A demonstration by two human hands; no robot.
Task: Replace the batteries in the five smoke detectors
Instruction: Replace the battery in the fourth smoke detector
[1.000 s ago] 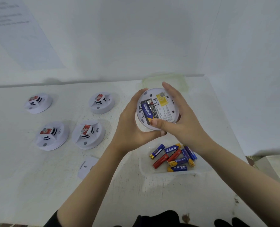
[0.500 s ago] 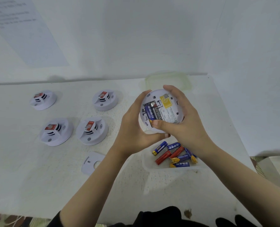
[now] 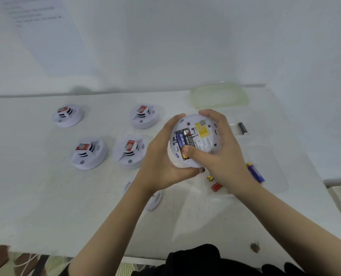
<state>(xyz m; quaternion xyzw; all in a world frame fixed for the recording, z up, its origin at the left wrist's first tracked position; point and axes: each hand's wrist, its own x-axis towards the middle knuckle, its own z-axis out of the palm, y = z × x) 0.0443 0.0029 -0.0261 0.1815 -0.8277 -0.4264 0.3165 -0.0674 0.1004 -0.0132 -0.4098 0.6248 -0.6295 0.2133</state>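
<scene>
Betw. L hand [image 3: 161, 162], R hand [image 3: 222, 158]: detector [image 3: 204, 141]

Single view, head-worn, wide-angle. Faces forward and steeply down across a white table [image 3: 46, 206]; wall [image 3: 185, 36] fills the upper third, from the table's far edge up. Close in: left hand [image 3: 159, 166] and right hand [image 3: 223, 158] hold a smoke detector [image 3: 205, 143] just right of centre.

Four detectors [image 3: 89, 153] block the left; open tabletop [image 3: 46, 206] lies nearer.
</scene>
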